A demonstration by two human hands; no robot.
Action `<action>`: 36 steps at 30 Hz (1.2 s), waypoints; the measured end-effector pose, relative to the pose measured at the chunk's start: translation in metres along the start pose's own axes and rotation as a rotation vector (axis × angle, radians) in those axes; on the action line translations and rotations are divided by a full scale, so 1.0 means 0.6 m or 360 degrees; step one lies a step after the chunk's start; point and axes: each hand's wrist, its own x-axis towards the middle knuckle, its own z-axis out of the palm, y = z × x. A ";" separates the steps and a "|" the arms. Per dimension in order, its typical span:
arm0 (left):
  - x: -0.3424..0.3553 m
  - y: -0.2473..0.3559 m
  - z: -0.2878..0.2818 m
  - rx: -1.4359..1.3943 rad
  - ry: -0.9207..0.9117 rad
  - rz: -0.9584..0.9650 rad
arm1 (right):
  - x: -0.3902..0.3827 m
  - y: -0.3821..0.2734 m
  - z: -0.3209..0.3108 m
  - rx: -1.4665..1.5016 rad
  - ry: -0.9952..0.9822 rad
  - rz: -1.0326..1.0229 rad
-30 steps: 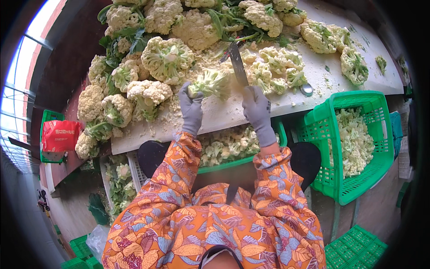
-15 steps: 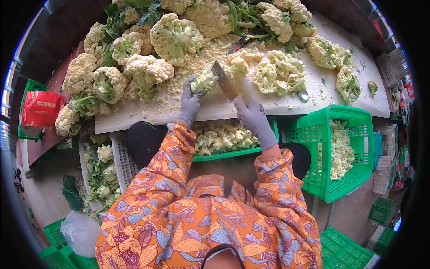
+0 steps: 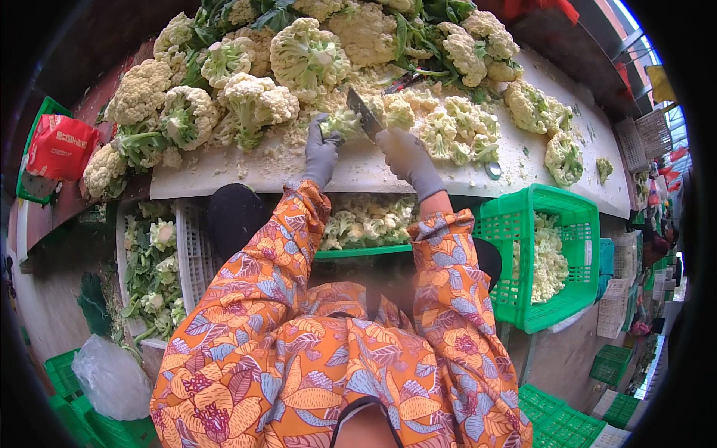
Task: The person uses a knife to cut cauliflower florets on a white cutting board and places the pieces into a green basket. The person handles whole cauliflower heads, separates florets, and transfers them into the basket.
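Note:
Gloved in grey, my left hand (image 3: 321, 153) is closed on a pale cauliflower piece (image 3: 344, 124) over the near part of the white tabletop (image 3: 246, 176). My right hand (image 3: 407, 157), in a matching glove, grips a knife (image 3: 364, 114) with a broad, dark blade. The blade slants up and left, its edge beside the cauliflower piece; whether it touches cannot be made out. Just right of the blade lie several cut florets (image 3: 457, 128). Below the table edge, between my forearms, a green crate (image 3: 364, 252) holds more florets.
Whole cauliflower heads (image 3: 310, 60) with leaves are heaped along the far and left side. A green basket (image 3: 560, 317) with florets stands at right. A white crate (image 3: 196, 257) beside leafy trimmings (image 3: 153, 280) is at left. A small round metal object (image 3: 493, 170) lies near the table edge.
My view has turned slightly, shifting the scene. Both hands keep their holds, and the knife stays close to the cauliflower piece, its blade tilted a little more to the left.

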 end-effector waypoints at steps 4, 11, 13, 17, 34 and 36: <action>-0.020 0.004 0.006 -0.0125 -0.0118 -0.0032 | -0.019 0.046 0.024 -0.0244 0.0453 -0.0385; 0.008 0.009 0.039 0.0013 -0.0003 0.0097 | 0.026 0.083 0.036 0.0620 0.0213 -0.0182; 0.030 0.003 0.029 0.0208 -0.0004 0.0302 | 0.028 0.057 0.035 0.0773 0.0149 -0.0140; 0.039 0.001 0.048 0.0400 -0.0030 0.0488 | 0.062 0.093 0.025 0.0494 0.0244 -0.0249; -0.196 0.362 -0.436 0.0796 0.0714 0.0617 | -0.006 0.143 -0.048 0.1896 -0.0384 -0.0311; -0.263 0.303 -0.623 0.1086 0.1273 0.0708 | -0.056 0.145 -0.055 0.1957 -0.0338 -0.0297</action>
